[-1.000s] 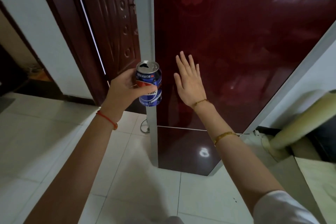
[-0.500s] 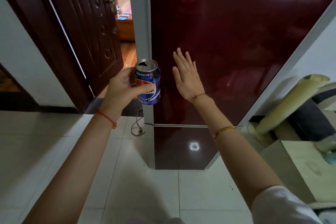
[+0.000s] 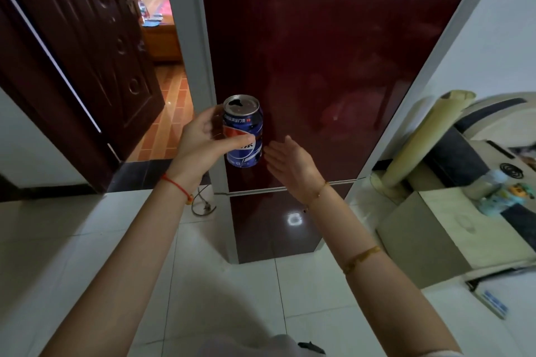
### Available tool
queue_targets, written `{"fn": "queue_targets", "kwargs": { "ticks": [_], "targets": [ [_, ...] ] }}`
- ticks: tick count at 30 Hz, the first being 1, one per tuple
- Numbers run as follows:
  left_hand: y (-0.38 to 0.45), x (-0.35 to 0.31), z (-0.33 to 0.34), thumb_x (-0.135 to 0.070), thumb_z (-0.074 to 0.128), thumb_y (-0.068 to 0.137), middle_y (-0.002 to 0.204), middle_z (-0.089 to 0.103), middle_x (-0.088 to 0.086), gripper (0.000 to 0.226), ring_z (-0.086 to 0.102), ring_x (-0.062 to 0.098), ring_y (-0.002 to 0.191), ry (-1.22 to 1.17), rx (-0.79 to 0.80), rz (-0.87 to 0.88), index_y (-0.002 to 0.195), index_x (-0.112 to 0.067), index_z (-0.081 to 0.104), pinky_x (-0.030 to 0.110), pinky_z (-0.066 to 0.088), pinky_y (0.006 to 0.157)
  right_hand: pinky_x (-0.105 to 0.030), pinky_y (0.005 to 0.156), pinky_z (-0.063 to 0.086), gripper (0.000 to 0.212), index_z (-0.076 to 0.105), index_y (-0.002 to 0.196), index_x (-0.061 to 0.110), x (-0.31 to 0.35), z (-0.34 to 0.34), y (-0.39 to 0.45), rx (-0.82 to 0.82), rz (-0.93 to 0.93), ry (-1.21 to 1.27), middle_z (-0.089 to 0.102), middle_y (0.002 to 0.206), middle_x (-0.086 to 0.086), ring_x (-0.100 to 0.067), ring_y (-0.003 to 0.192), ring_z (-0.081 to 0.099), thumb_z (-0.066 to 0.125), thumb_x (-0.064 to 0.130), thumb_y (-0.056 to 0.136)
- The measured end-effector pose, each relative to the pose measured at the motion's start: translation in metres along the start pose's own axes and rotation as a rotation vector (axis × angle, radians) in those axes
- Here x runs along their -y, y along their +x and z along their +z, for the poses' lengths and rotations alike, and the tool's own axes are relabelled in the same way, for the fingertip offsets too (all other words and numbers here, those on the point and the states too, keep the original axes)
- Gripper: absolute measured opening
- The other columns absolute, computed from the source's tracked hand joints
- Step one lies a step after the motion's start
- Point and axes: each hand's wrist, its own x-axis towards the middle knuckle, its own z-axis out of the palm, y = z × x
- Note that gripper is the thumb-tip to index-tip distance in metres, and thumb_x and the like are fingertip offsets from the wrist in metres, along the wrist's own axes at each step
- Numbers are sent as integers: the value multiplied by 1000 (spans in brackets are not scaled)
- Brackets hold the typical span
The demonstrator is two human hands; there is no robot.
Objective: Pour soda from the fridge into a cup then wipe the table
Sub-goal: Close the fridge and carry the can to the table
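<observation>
A blue soda can (image 3: 245,133) with an opened top is upright in my left hand (image 3: 203,143), which grips it from the left in front of the fridge. The dark red fridge (image 3: 319,52) fills the middle of the view and its door is closed. My right hand (image 3: 290,164) hovers just right of the can with its fingers loosely apart and nothing in it, off the fridge door. A light table (image 3: 429,229) shows at the right edge. No cup is in view.
A dark wooden door (image 3: 87,46) stands open at the left onto a room with an orange tiled floor. A rolled mat (image 3: 420,142) leans right of the fridge. A cable (image 3: 203,206) lies on the white floor tiles by the fridge's base.
My right hand has come off the fridge door and dropped beside the can. The view has pulled back and swung left, showing more of the doorway and the table.
</observation>
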Motion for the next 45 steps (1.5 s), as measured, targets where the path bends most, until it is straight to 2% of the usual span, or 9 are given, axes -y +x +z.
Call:
{"fn": "queue_targets", "kwargs": {
  "ticks": [5,7,11,16,20,24,31,35,45],
  "targets": [
    [-1,3,26,-1,85,66,115,71,-1,68,68,3,103,-15,66,-2,127,-12,59,13,51,81,-45,109,39,55,43,134,-8,-6,-19,-36,24,154,340,52,134,-26,-38,131,47,27,36,106],
    [-3,5,37,-1,85,66,114,71,-1,66,68,3,102,-13,100,1,126,-11,59,12,51,80,-45,105,42,50,48,122,-6,-9,-28,-46,28,162,398,54,128,-27,-39,124,52,27,36,105],
    [-6,9,60,-1,85,66,112,71,-3,61,67,0,100,-12,192,9,120,-17,61,12,50,79,-45,101,45,49,49,121,-7,-14,-48,-64,-13,129,484,54,132,-28,-38,113,57,28,35,105],
    [-10,11,88,0,83,69,111,70,-7,56,67,0,101,-22,312,18,117,-19,61,13,51,81,-44,101,46,50,52,115,-10,-19,-75,-89,-89,93,573,61,114,-27,-36,107,60,28,32,105],
    [-17,13,111,3,82,70,116,70,-1,61,67,4,105,-40,431,7,126,-8,59,15,52,82,-43,105,45,50,55,112,-10,-25,-94,-114,-149,53,602,61,121,-28,-36,113,59,27,31,105],
    [-25,16,134,-1,83,70,119,70,3,62,66,10,111,-29,554,25,127,-9,59,22,52,90,-43,104,44,53,49,125,-11,-35,-113,-134,-220,5,650,55,133,-29,-37,127,52,25,31,105],
    [-53,19,175,4,79,72,126,65,5,67,63,11,116,-35,762,31,133,-7,53,21,50,94,-44,103,47,55,50,126,-11,-61,-150,-182,-329,-73,722,61,124,-29,-37,117,60,24,32,105],
    [-76,21,198,0,83,70,128,64,9,72,61,19,120,-23,862,27,134,-7,52,29,49,101,-44,97,51,55,53,121,-12,-77,-164,-216,-394,-117,756,64,119,-28,-37,110,62,23,32,105],
    [-182,16,249,2,82,71,128,64,8,69,60,17,121,-6,1100,47,133,-7,52,32,49,103,-46,92,52,57,51,126,-12,-144,-189,-332,-522,-200,872,60,128,-28,-37,117,60,22,32,105]
  ]
}}
